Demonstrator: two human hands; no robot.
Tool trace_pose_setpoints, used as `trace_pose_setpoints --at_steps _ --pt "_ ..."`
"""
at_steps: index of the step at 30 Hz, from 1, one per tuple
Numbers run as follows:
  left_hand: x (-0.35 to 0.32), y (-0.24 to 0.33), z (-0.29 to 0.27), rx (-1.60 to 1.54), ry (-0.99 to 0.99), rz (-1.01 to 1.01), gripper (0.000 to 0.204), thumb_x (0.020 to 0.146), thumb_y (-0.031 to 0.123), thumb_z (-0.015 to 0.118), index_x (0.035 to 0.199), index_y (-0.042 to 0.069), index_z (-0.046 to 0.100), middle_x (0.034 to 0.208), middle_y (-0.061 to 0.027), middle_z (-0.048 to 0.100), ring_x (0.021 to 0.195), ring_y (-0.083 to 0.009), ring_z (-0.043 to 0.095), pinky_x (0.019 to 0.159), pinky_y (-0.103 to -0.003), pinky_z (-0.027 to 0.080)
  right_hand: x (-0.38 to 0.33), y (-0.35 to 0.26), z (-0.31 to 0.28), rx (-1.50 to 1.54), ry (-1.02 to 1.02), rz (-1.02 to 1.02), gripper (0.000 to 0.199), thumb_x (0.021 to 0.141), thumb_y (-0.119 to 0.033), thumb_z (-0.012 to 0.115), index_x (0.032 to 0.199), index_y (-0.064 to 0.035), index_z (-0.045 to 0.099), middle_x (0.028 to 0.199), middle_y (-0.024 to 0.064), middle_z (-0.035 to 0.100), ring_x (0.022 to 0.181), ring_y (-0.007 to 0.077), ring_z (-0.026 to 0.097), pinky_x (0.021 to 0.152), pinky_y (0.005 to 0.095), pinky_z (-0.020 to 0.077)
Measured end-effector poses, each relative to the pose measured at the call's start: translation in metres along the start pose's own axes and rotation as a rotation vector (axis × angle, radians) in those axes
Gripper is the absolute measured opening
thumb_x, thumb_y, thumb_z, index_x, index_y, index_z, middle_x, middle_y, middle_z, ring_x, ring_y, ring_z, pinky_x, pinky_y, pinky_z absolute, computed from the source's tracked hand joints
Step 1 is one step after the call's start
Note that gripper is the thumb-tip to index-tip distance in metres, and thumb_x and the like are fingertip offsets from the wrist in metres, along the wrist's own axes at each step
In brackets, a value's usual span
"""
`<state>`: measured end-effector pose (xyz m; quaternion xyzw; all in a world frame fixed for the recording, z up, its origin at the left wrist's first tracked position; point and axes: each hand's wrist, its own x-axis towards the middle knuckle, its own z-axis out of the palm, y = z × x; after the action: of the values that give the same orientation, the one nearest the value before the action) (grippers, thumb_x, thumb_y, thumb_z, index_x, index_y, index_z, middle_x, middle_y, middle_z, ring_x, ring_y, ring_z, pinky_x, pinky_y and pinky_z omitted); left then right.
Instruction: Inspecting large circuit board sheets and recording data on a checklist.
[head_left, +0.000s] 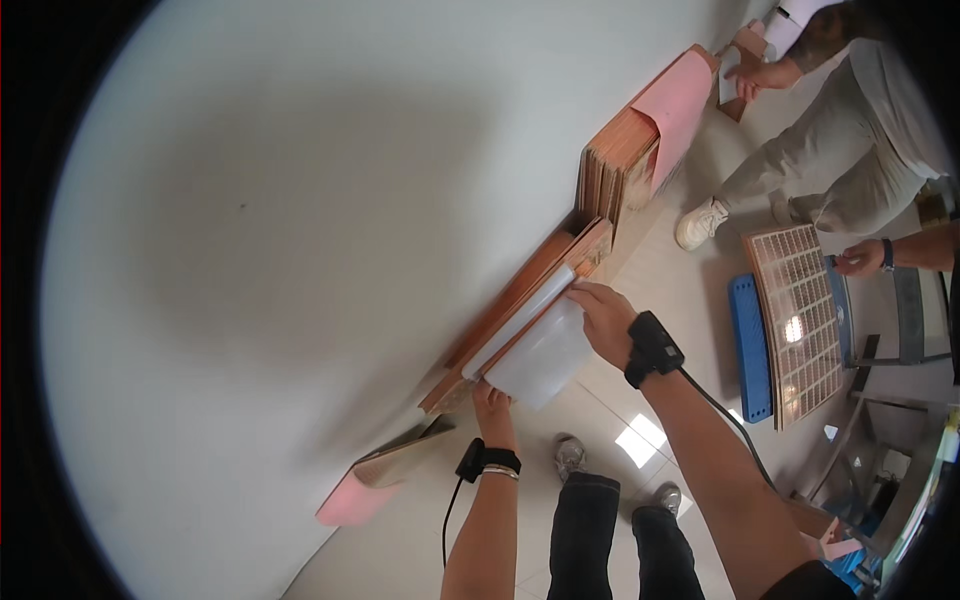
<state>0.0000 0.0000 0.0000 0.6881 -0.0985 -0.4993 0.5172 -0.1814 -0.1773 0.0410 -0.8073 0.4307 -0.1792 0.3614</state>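
My left hand [492, 410] and my right hand [608, 320] are closed at opposite ends of a thin reddish-brown board, whose edge shows as a line between them. A glossy white sheet [540, 360] hangs over its near side and curls at the bottom. Behind that edge, a second white strip [515, 325] lies against a leaning stack of brown boards [530, 290] by the wall. My fingertips are partly hidden by the sheet and board. Each wrist wears a black strapped device with a cable.
A thicker board stack [620, 150] with a pink sheet [680, 105] stands farther along the wall; another pink-covered board [360, 495] leans nearer. On the right, a co-worker's banded hand [865, 258] is at a gridded panel [800, 320] beside a blue plastic piece [750, 345]. Another hand [760, 78] holds a board.
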Motion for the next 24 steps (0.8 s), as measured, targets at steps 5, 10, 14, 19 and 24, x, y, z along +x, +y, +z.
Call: trace_pose_setpoints --at_steps 5,10,14,19,24 --pt "0.006 -0.008 0.002 -0.023 0.110 0.075 0.051 0.076 -0.009 0.046 0.124 0.002 0.037 0.123 -0.0092 0.042 0.111 -0.0198 0.043 0.094 -0.031 0.038 0.022 -0.013 0.004 -0.354 0.095 -0.146 0.023 0.078 -0.003 0.049 0.101 -0.0021 0.054 0.105 0.0118 0.053 0.104 0.0241 0.052 0.092 0.0335 0.0405" --pt "0.017 -0.020 0.004 -0.030 0.126 0.102 0.053 0.074 -0.011 0.046 0.125 0.002 0.036 0.124 -0.0107 0.041 0.114 -0.0208 0.042 0.097 -0.032 0.037 0.039 0.002 0.005 -0.410 0.115 -0.224 0.016 0.076 -0.004 0.051 0.092 -0.0042 0.053 0.096 0.0094 0.050 0.096 0.0230 0.052 0.085 0.0325 0.0429" --pt "0.003 -0.038 -0.003 0.130 0.072 0.105 0.051 0.078 -0.008 0.047 0.126 0.004 0.036 0.124 -0.0115 0.041 0.114 -0.0209 0.042 0.096 -0.033 0.037 0.028 0.006 -0.002 -0.453 -0.006 -0.225 0.016 0.074 -0.005 0.053 0.090 -0.0049 0.053 0.091 0.0079 0.049 0.091 0.0228 0.052 0.082 0.0312 0.0434" --pt "-0.043 -0.040 0.025 -0.431 0.211 -0.214 0.035 0.087 0.017 0.052 0.120 0.010 0.045 0.116 -0.0022 0.049 0.102 -0.0179 0.051 0.088 -0.036 0.044 -0.004 0.012 -0.016 -0.531 0.012 -0.282 0.015 0.075 -0.009 0.053 0.089 -0.0064 0.054 0.086 0.0065 0.048 0.087 0.0216 0.052 0.082 0.0314 0.0427" --pt "-0.074 -0.067 0.054 -1.073 -0.103 -0.474 0.067 0.088 0.062 0.035 0.133 0.013 0.041 0.135 -0.0087 0.045 0.121 -0.0290 0.044 0.098 -0.047 0.037 -0.047 0.033 -0.017 -0.788 -0.112 -0.335 0.009 0.077 -0.015 0.053 0.081 -0.0115 0.060 0.087 0.0041 0.052 0.088 0.0195 0.054 0.079 0.0322 0.0428"
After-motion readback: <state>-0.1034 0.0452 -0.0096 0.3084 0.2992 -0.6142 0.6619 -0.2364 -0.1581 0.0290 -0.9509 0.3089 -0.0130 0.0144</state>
